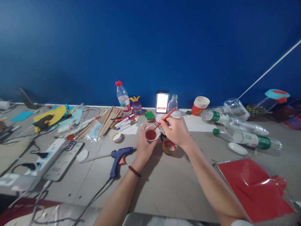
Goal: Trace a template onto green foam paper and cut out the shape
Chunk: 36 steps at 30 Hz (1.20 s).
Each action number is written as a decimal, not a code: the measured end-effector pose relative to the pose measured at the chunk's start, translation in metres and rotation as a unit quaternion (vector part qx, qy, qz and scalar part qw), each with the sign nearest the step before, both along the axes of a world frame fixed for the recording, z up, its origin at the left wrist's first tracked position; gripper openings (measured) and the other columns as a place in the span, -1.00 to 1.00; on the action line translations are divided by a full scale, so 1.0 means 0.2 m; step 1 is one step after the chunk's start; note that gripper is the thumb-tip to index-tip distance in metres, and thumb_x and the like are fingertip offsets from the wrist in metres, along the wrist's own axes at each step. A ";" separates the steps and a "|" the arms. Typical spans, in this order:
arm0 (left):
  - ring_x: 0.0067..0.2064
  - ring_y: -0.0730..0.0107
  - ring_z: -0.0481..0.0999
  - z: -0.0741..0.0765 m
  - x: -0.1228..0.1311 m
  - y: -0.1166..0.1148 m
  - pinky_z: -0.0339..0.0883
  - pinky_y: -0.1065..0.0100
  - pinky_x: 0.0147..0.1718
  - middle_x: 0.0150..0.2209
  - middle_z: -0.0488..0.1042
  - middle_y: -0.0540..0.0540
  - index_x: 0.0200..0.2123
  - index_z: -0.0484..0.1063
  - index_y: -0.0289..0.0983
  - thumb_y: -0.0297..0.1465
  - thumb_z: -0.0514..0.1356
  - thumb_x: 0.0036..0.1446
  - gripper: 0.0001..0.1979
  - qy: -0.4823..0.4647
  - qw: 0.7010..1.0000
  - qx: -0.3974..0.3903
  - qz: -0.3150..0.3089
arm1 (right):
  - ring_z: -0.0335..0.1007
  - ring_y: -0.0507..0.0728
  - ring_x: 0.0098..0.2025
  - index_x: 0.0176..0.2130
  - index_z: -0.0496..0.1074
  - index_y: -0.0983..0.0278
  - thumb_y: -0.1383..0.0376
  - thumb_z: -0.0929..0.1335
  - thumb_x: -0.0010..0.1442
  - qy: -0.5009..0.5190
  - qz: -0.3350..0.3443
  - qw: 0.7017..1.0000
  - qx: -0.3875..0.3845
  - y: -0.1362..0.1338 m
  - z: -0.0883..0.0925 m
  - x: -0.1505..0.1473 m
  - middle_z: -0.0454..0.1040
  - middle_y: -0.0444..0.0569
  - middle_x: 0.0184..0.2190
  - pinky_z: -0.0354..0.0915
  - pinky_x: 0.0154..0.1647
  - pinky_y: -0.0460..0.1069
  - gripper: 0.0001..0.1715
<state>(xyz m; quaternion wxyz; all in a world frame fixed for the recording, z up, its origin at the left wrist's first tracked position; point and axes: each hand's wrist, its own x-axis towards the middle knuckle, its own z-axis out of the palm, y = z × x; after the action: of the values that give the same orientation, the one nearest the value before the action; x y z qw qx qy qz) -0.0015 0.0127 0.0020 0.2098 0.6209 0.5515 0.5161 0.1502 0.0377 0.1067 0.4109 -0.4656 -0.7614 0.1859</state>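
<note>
My left hand (143, 144) is wrapped round a small white cup (157, 136) with dark red-brown liquid inside. In my right hand (177, 130) is a thin red paintbrush (170, 113), pinched and slanted, its lower end at the cup's rim. Whether the tip touches the liquid I cannot tell. Under my right wrist sits a small round red and green container (169, 147). Scissors, mostly hidden, lie between my hands. Behind the cup stands a green-lidded jar (149, 116). A propped phone (162, 102) with a lit screen leans at the wall.
Left of my arm lies a blue hot glue gun (117, 158) with its cable, near a power strip (47, 159) and a phone (64, 160). Wooden sticks (110, 117) and markers (126, 122) lie behind. Plastic bottles (255, 139), paper cups (200, 105) and red sheets (251, 185) are at right.
</note>
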 end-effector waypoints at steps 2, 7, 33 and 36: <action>0.23 0.08 0.29 0.00 0.00 0.00 0.20 0.08 0.16 0.22 0.26 -0.23 0.23 0.09 -0.20 -0.30 0.29 0.07 -0.30 -0.006 1.000 0.004 -0.003 | 0.49 0.16 -0.29 -0.35 0.44 0.26 0.34 0.24 0.27 -0.012 0.003 1.000 -0.005 0.00 0.00 -0.01 0.58 -0.01 -0.31 0.31 -0.30 -0.03 -0.77; 0.21 0.08 0.30 0.01 0.00 0.01 0.22 0.08 0.15 0.19 0.29 -0.22 0.21 0.12 -0.21 -0.31 0.29 0.05 -0.32 -0.020 1.000 0.002 0.007 | 0.47 0.17 -0.25 -0.36 0.43 0.26 0.34 0.24 0.29 -0.046 0.004 0.999 -0.024 -0.02 0.00 -0.02 0.57 -0.01 -0.32 0.28 -0.26 -0.02 -0.77; 0.19 0.08 0.33 0.04 0.01 0.00 0.24 0.11 0.13 0.19 0.30 -0.24 0.21 0.11 -0.22 -0.35 0.32 -0.01 -0.27 -0.035 0.999 -0.020 -0.008 | 0.41 0.11 -0.40 -0.39 0.41 0.27 0.36 0.23 0.29 -0.049 0.028 0.998 -0.002 -0.03 -0.02 -0.06 0.52 -0.04 -0.42 0.24 -0.34 -0.03 -0.75; 0.21 0.09 0.31 0.03 0.01 0.01 0.21 0.11 0.15 0.20 0.27 -0.24 0.21 0.09 -0.22 -0.33 0.32 0.01 -0.27 -0.047 0.999 -0.022 -0.003 | 0.43 0.12 -0.36 -0.32 0.43 0.25 0.34 0.23 0.30 -0.039 0.031 0.999 0.001 -0.01 -0.04 -0.06 0.53 -0.05 -0.39 0.24 -0.35 -0.04 -0.79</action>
<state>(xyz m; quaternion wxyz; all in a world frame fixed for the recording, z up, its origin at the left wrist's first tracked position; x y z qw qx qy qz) 0.0001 0.0141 0.0075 0.2513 0.5928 0.5501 0.5318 0.1377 0.0354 0.0985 0.3751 -0.4481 -0.7914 0.1793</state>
